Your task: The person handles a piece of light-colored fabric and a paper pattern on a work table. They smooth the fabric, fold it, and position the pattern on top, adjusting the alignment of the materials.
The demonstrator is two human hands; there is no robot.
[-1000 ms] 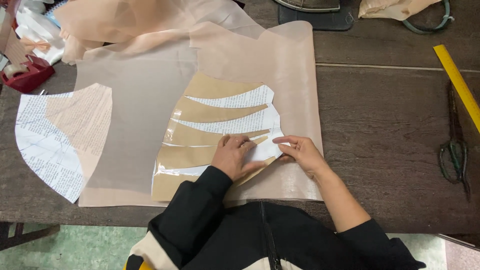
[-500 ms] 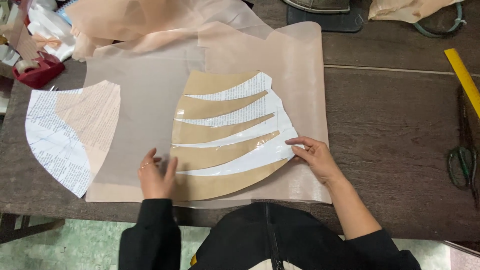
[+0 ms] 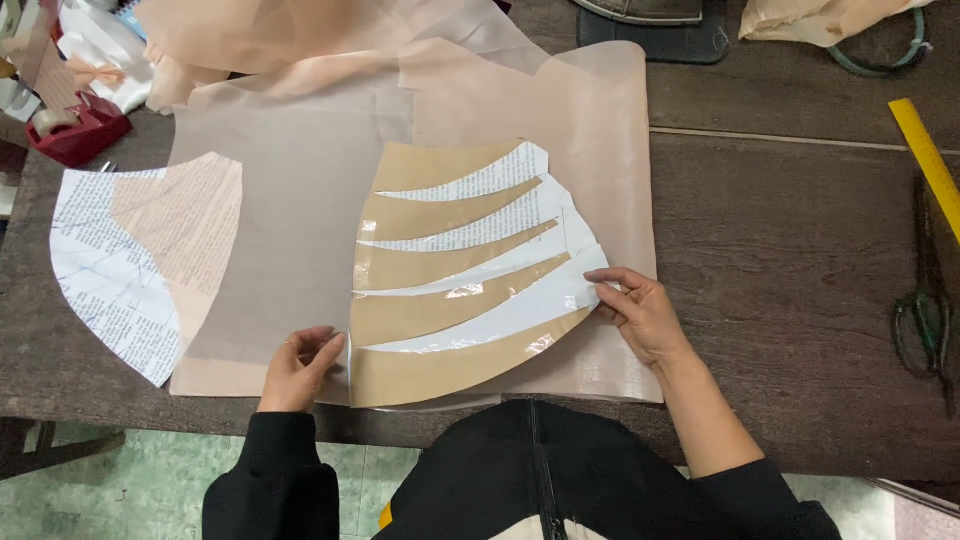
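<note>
A fan-shaped paper pattern, tan strips alternating with white printed strips, lies on sheer beige fabric spread over a dark wooden table. My left hand pinches the fabric and the pattern's lower left corner near the table's front edge. My right hand holds the pattern's right edge, fingertips on the lowest white strip. A second curved printed-paper pattern lies at the left, partly under the fabric.
A red tape dispenser sits at the far left. Scissors and a yellow ruler lie at the right edge. More beige fabric is bunched at the back. A dark object sits at the top.
My left hand left the pattern's right side, where both hands worked together, and went to its lower left corner. The pattern is now spread flat; my right hand stays at its right edge.
</note>
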